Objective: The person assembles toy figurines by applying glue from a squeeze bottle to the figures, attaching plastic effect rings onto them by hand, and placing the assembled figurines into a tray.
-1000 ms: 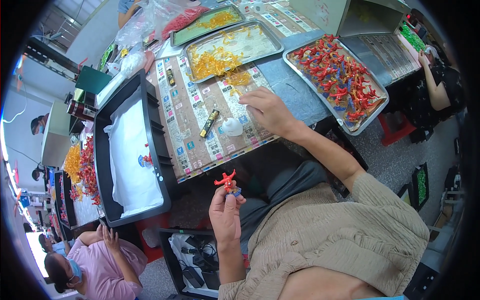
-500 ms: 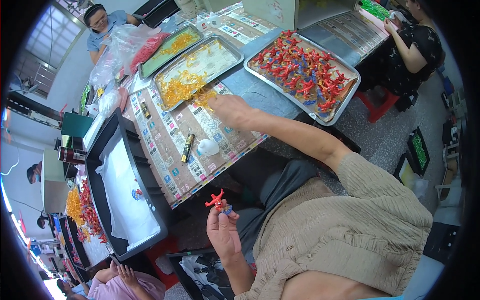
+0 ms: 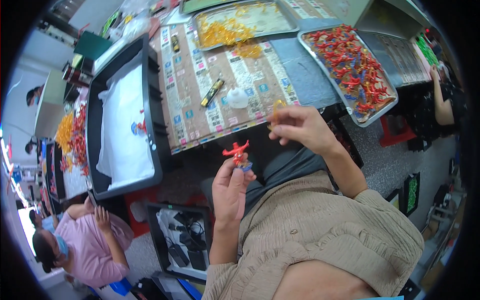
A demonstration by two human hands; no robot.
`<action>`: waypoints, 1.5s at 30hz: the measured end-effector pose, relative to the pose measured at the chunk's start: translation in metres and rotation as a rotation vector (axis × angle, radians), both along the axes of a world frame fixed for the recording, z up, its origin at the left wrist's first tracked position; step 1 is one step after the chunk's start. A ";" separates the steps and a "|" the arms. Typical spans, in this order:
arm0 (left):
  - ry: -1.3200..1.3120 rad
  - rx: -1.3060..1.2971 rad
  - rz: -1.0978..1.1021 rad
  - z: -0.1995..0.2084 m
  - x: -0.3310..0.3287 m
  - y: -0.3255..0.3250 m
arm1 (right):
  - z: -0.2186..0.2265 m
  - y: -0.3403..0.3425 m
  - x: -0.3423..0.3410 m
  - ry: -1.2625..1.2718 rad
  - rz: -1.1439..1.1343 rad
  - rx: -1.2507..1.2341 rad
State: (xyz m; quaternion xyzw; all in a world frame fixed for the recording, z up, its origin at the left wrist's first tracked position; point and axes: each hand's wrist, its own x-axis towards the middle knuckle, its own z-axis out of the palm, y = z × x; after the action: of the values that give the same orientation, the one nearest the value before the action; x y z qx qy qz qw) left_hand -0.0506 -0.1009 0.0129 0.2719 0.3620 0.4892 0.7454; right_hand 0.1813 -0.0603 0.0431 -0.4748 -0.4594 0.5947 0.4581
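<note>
Right, red figure (image 3: 236,151) on a blue base: it's up at the left hand's (image 3: 231,192) fingertips, just past the near table edge, over the lap. Thumb and fingers are closed on the base end only, which probably keeps the red arms exposed and reachable. It's roughly upright, facing unclear.

Right hand (image 3: 305,130) is just beside it, apart from the figure. Thumb and index are nearly together, with a thin clear-yellow piece (image 3: 278,107) at the tips; exact grip point is hidden. Looks like a light pinch, likely because the part is small and bendy.

On the table near the hands: white bottle (image 3: 237,98), black-and-gold tube (image 3: 212,93) just left of it, second tube (image 3: 175,43) farther off. Presumably parked there for easy reach.

Beyond: metal tray (image 3: 265,17) of loose yellow pieces, some spilled onto the table. To the right, another metal tray (image 3: 361,123) packed with red figures. To the left, black tray (image 3: 155,115) lined with white sheet (image 3: 127,162), maybe to protect finishes; one figure (image 3: 140,128) lies on it.
</note>
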 end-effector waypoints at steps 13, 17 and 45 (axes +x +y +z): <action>-0.109 -0.003 -0.061 -0.002 0.005 -0.006 | 0.003 -0.033 -0.024 -0.359 0.106 0.395; -0.059 0.046 -0.105 -0.001 0.008 -0.006 | 0.004 -0.033 -0.023 -0.387 0.128 0.427; -0.115 -0.114 -0.159 0.005 0.012 -0.007 | 0.002 -0.027 -0.016 -0.322 0.209 0.279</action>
State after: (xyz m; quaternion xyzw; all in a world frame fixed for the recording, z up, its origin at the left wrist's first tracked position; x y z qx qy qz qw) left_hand -0.0386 -0.1081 0.0184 0.2285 0.3232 0.4218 0.8157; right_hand 0.1651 -0.0876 0.0450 -0.4454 -0.6509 0.4865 0.3759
